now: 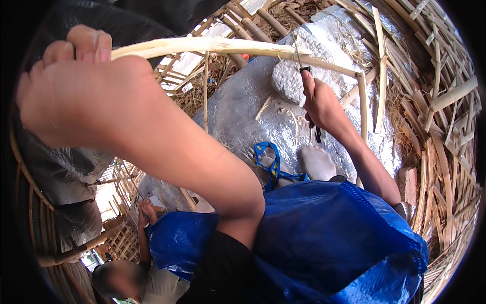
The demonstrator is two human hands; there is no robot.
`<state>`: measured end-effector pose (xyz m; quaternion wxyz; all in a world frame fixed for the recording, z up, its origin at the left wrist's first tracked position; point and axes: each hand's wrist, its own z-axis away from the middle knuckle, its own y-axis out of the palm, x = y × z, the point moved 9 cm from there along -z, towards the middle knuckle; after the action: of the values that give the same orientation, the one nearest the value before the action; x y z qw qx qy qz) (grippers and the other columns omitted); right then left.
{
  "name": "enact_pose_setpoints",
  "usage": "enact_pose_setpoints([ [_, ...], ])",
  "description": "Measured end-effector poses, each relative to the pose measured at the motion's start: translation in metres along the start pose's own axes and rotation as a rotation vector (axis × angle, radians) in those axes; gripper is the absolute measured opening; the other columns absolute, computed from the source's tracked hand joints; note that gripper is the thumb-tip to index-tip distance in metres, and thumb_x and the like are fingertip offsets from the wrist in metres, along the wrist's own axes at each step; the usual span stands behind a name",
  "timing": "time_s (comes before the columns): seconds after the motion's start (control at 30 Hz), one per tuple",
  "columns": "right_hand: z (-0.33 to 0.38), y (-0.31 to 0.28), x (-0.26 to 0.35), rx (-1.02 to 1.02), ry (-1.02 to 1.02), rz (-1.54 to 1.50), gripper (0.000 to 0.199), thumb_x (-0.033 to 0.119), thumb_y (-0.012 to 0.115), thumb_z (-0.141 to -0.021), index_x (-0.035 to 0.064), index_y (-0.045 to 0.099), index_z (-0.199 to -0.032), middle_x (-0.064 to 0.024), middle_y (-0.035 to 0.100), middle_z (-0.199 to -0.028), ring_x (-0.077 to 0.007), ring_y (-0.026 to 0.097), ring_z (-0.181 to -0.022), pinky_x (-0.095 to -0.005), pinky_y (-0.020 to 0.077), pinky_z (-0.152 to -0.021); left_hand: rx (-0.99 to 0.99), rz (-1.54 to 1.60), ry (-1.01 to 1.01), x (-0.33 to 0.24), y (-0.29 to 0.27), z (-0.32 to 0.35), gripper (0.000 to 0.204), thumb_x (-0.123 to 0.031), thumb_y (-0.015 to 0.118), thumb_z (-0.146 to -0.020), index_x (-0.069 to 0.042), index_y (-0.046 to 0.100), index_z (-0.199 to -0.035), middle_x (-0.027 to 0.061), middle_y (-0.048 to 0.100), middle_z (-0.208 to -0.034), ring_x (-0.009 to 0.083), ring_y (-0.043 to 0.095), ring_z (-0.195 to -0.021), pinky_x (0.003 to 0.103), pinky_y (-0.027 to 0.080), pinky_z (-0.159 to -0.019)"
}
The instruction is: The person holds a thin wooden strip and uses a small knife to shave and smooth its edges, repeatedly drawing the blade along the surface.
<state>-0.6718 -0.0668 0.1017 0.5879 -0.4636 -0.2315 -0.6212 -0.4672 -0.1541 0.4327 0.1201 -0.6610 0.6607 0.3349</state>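
Observation:
My raised left hand (76,91) is closed around one end of a long pale bamboo strip (202,45). The strip runs across the top of the view toward the right, bowed slightly. My right hand (324,104) grips a knife (297,53) by its dark handle. Its thin blade points up and away and crosses the strip near the far right end, seemingly touching it. Just below that crossing lies a rough grey-white stone (288,83). A blue plastic sheet (314,223) covers my lap, with a blue and yellow strap (273,164) beside it.
Silver sheeting (233,101) with scattered shavings covers the ground. Many split bamboo strips (445,167) are piled along the right. A pale rounded thing (318,162) sits past my lap. Another person (157,283) is at lower left, near a woven bamboo panel (124,243).

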Motion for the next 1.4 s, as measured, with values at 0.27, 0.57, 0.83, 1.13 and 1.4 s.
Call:
enact_pose_setpoints([
  [0.27,0.029,0.006,0.053,-0.169,-0.442,0.107,0.043,0.036,0.044,-0.105,-0.0039,0.048,-0.089,-0.0335,0.056,-0.065,-0.0538,0.057,-0.068,-0.0585,0.0413,-0.06,-0.186,-0.142,-0.062,-0.004,-0.011,0.006,0.043,-0.038,0.024,-0.105,-0.011,0.029,-0.071,0.0015,0.027,-0.056,0.0135,0.025,-0.047,0.026,0.02,-0.042],
  [0.57,0.023,0.013,0.048,-0.134,-0.411,0.152,0.047,0.04,0.041,-0.106,-0.0046,0.048,-0.093,-0.0357,0.056,-0.068,-0.0556,0.057,-0.074,-0.058,0.042,-0.063,-0.197,0.162,-0.153,0.016,-0.038,0.006,0.062,-0.064,0.008,-0.099,-0.014,0.034,-0.072,0.0021,0.035,-0.06,0.0125,0.031,-0.051,0.025,0.022,-0.043],
  [0.83,0.028,0.011,0.045,-0.165,-0.371,0.225,0.044,0.04,0.04,-0.106,-0.0032,0.043,-0.097,-0.0351,0.059,-0.069,-0.0555,0.058,-0.071,-0.0589,0.0408,-0.061,-0.223,0.142,-0.097,-0.001,-0.025,0.014,0.061,-0.062,0.008,-0.1,-0.014,0.035,-0.075,0.0019,0.036,-0.06,0.0122,0.03,-0.049,0.025,0.021,-0.046],
  [1.13,0.048,-0.018,0.072,-0.337,-0.657,0.701,0.03,0.022,0.051,-0.101,-0.0068,0.045,-0.107,-0.027,0.058,-0.085,-0.0411,0.063,-0.077,-0.0496,0.0493,-0.067,-0.306,-0.005,-0.143,0.005,-0.038,0.015,0.058,-0.061,0.009,-0.1,-0.015,0.031,-0.072,0.0022,0.034,-0.057,0.0121,0.025,-0.046,0.026,0.019,-0.043],
  [1.4,0.044,0.018,0.055,0.005,-0.438,0.159,0.044,0.039,0.049,-0.103,-0.0038,0.04,-0.1,-0.0336,0.059,-0.069,-0.0549,0.059,-0.071,-0.0574,0.044,-0.063,-0.14,0.167,-0.084,-0.005,-0.012,0.008,0.056,-0.057,0.013,-0.099,-0.013,0.034,-0.073,0.0041,0.035,-0.06,0.0122,0.029,-0.049,0.025,0.019,-0.041],
])
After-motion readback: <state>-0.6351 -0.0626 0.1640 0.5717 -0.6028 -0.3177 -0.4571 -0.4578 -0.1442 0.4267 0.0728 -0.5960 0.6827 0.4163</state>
